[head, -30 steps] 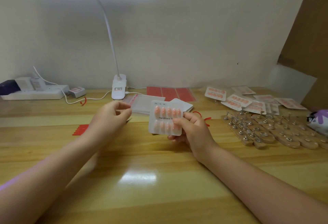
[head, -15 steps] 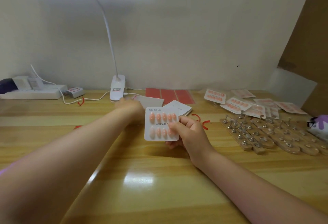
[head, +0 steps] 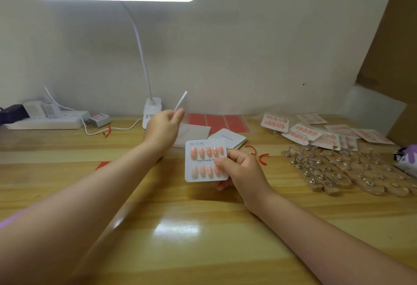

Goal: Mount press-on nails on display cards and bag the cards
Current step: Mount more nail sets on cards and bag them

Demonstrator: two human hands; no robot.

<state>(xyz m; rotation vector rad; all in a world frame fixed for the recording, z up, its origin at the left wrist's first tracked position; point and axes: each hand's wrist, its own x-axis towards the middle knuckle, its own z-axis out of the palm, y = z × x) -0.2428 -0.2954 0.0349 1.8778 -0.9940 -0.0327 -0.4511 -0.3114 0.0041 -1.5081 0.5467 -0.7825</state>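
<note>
Right hand (head: 239,171) pinches the filled nail card (head: 204,164) mid-table, face up, ready for bagging. Left hand (head: 165,124), at 11 o'clock from it, pinches a clear bag (head: 180,101) edge-on, probably for the card.

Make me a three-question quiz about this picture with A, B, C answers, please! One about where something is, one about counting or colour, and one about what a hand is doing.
1. Where do the red sheets lie?
A. At the back of the table, near the wall
B. Under the wooden nail stands
C. On top of the power strip

2. How many nails are on the card being held?
A. Four
B. Ten
C. Twenty

3. What is the left hand doing?
A. Lying flat on the table
B. Holding up a thin clear bag
C. Pressing the lamp base

Answers:
1. A, the red sheets sit just behind the blank cards, by the wall.
2. B, two rows of five pink nails show, though the right hand partly covers some.
3. B, its fingers pinch the bag, which sticks up above them.
</note>
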